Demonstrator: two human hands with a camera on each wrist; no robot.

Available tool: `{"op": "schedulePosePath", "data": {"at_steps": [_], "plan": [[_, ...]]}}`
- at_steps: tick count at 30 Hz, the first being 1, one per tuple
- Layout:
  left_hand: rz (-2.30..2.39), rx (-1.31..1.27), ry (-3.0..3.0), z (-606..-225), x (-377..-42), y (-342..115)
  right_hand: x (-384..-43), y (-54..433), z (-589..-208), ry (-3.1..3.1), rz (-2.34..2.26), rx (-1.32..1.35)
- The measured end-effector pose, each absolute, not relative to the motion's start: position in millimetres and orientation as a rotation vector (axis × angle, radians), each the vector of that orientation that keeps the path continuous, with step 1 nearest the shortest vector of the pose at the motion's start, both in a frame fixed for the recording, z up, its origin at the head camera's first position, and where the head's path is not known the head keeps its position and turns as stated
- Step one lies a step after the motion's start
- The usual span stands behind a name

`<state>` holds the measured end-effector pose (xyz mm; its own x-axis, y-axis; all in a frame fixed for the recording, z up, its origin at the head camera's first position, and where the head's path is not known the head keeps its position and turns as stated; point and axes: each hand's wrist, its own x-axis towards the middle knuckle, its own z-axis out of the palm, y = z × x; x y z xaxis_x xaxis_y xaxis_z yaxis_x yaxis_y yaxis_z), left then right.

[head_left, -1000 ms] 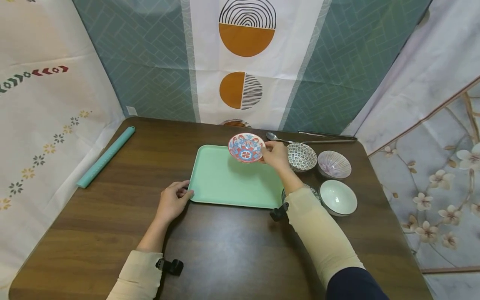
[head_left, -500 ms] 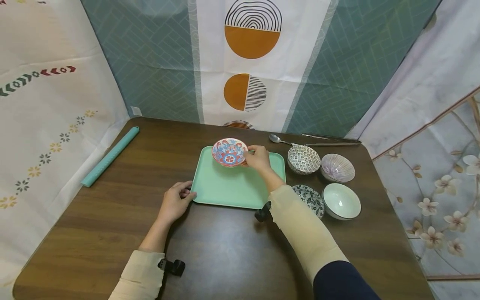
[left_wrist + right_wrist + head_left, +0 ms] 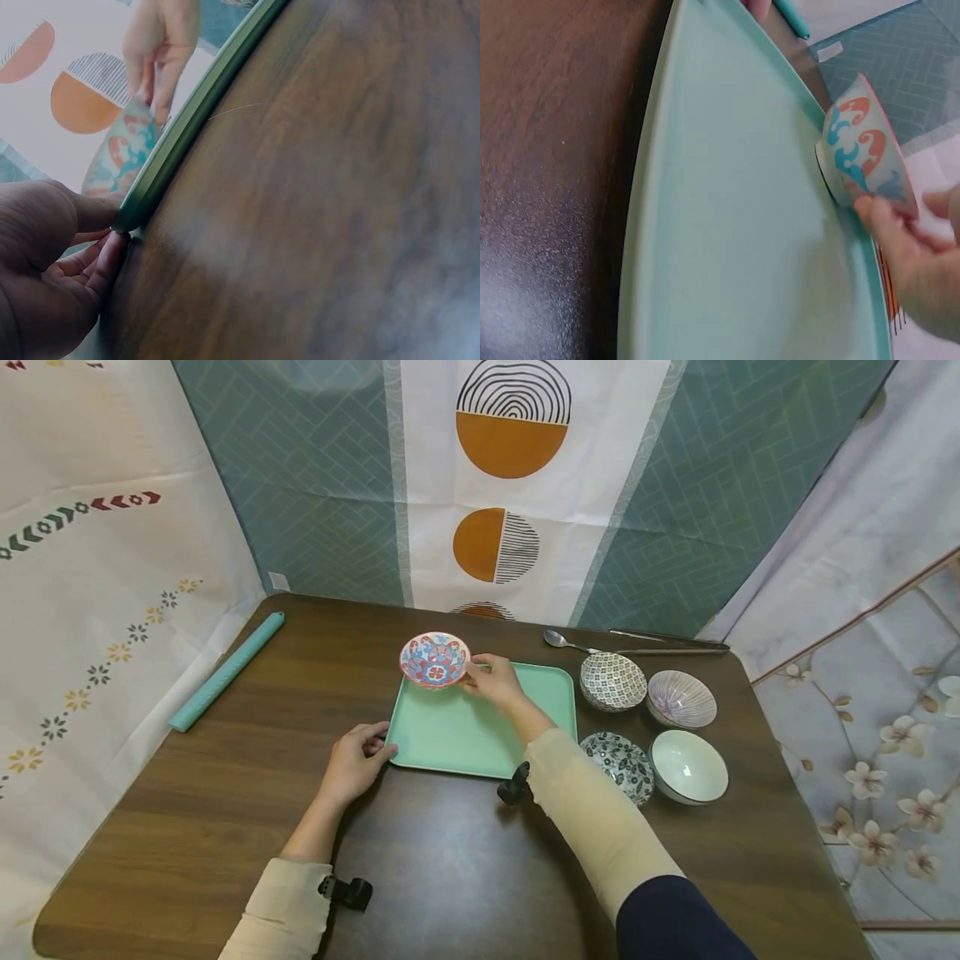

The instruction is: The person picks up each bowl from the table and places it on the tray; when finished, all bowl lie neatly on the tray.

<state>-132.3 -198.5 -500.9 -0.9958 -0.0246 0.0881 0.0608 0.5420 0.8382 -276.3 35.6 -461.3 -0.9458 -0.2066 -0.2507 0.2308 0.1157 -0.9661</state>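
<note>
A bowl with a red and blue pattern [image 3: 435, 662] is held at its right rim by my right hand [image 3: 491, 681], over the far left corner of a mint green tray [image 3: 480, 735]. In the right wrist view the patterned bowl [image 3: 866, 150] leans near the tray's far edge, the thumb low on its wall; whether it touches the tray I cannot tell. My left hand [image 3: 357, 762] pinches the tray's near left corner. The left wrist view shows the left hand [image 3: 56, 262] with its thumb above the tray rim [image 3: 187, 120] and fingers beneath.
Right of the tray stand a checked bowl [image 3: 612, 682], a purple-streaked bowl [image 3: 681, 699], a pale green bowl [image 3: 688, 767] and a black floral dish [image 3: 619, 766]. Behind them lie a spoon [image 3: 557, 640] and long thin utensils [image 3: 671, 643]. A teal roll [image 3: 228, 671] lies far left.
My right hand has carried the patterned bowl leftward across the tray to its far left corner. The floral dish has come out from behind the right forearm. My left hand keeps its grip.
</note>
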Motion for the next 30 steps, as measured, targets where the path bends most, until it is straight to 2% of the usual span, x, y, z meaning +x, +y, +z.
{"op": "schedulePosePath", "data": {"at_steps": [7,30], "plan": [[-1.46,-0.046,-2.685,-501,-133,-196,-269,47,-456,1.955,-1.893,-0.142],[-1.425,-0.059,-2.703,-505,-132,-199,-221,130,-414,2.293,-1.659,-0.166]]}}
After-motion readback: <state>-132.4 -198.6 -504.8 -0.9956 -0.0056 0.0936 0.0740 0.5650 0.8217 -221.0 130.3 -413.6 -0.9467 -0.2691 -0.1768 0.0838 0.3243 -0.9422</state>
